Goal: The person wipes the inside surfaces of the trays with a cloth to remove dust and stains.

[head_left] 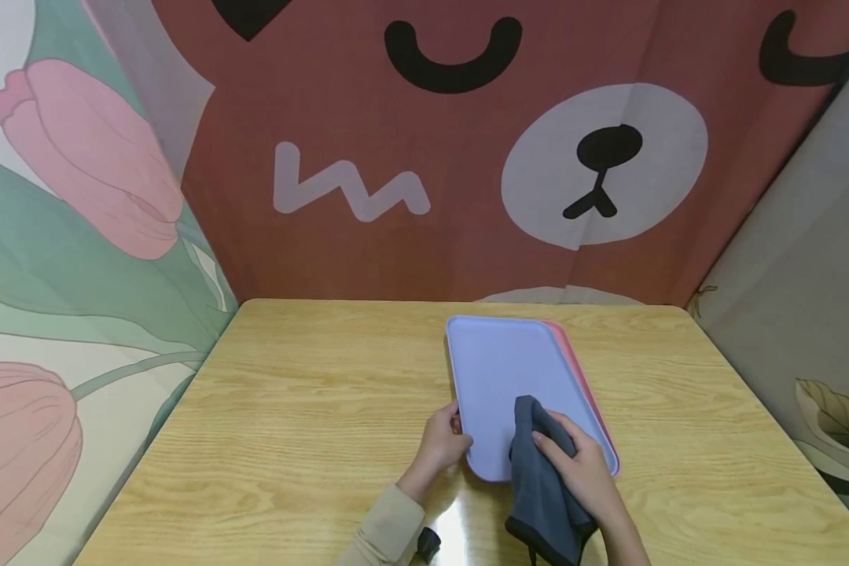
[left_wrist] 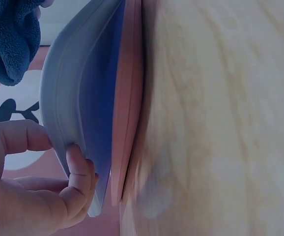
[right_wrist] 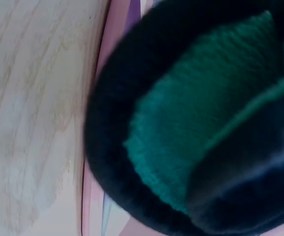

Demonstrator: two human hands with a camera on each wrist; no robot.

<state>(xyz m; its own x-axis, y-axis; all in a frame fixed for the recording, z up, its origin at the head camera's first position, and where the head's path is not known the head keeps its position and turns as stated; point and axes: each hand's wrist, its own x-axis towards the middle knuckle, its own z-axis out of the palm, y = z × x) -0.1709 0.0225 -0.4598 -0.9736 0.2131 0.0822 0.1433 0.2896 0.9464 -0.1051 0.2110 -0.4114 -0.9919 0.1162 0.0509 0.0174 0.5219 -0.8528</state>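
Observation:
A lavender tray (head_left: 495, 365) lies over a pink tray (head_left: 584, 377), whose right edge shows beyond it. My left hand (head_left: 440, 439) pinches the lavender tray's left edge near its lower corner. In the left wrist view, a gap shows between this tray's rim (left_wrist: 63, 98) and the pink tray (left_wrist: 128, 98) under it. With thumb and fingers, my right hand (head_left: 586, 470) holds a bunched dark grey cloth (head_left: 543, 491) over the lavender tray's near part. Folds of the cloth (right_wrist: 176, 128), greenish inside, fill the right wrist view and hide the hand there.
The trays are on a light wood-grain table (head_left: 311, 393). A small black object (head_left: 428, 544) is by the left sleeve (head_left: 389, 523). Behind the table hangs a brown bear-print cloth (head_left: 460, 236), with a floral cloth (head_left: 106, 299) along the left side.

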